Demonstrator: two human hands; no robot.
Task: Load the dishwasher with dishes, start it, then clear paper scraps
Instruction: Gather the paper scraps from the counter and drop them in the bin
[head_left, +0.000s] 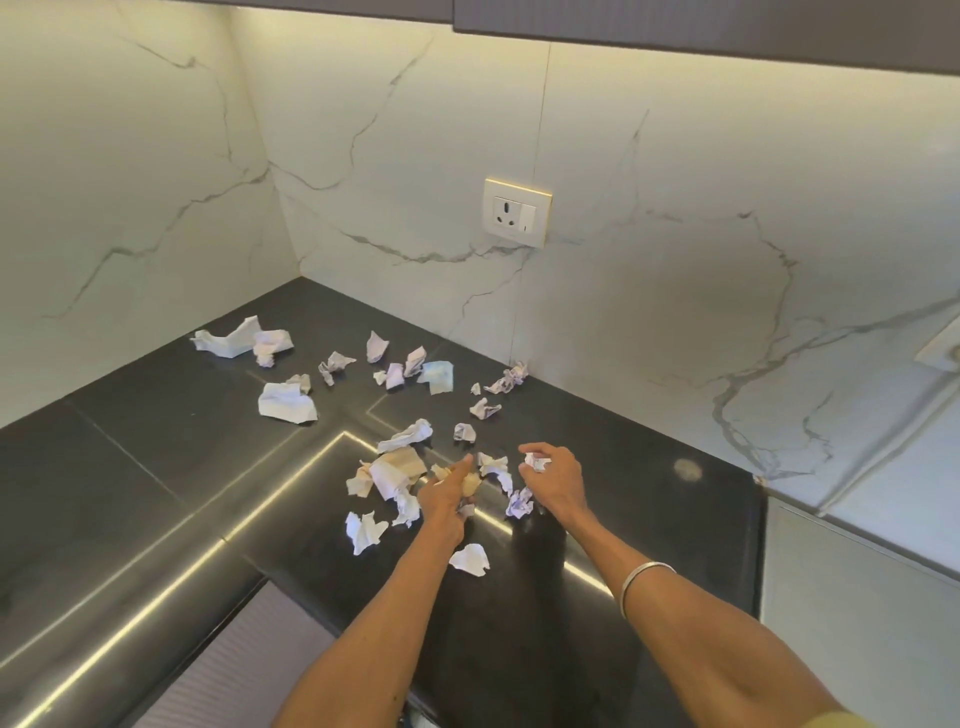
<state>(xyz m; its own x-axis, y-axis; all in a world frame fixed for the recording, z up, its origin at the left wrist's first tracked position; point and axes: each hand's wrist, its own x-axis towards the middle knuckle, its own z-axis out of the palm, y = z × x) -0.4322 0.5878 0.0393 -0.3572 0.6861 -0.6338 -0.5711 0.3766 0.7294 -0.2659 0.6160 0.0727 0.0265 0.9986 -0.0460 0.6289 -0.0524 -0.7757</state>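
Several crumpled paper scraps lie scattered over the black countertop (156, 467). My left hand (445, 496) grips a yellowish scrap (471, 483) among a cluster of scraps (389, 475) near the counter's middle. My right hand (555, 478) curls its fingers round a small white scrap (537, 461). A purple-tinted scrap (519, 504) lies between the two hands. More scraps lie farther back, such as a large white one (285, 402) and a pale blue one (440, 376). Another white scrap (470, 558) lies near my left forearm.
White marble walls meet in a corner behind the counter. A wall socket (517, 213) sits above the scraps. The counter's right end (756, 493) borders a light cabinet. A ridged grey panel (249, 660) shows below the counter's front edge.
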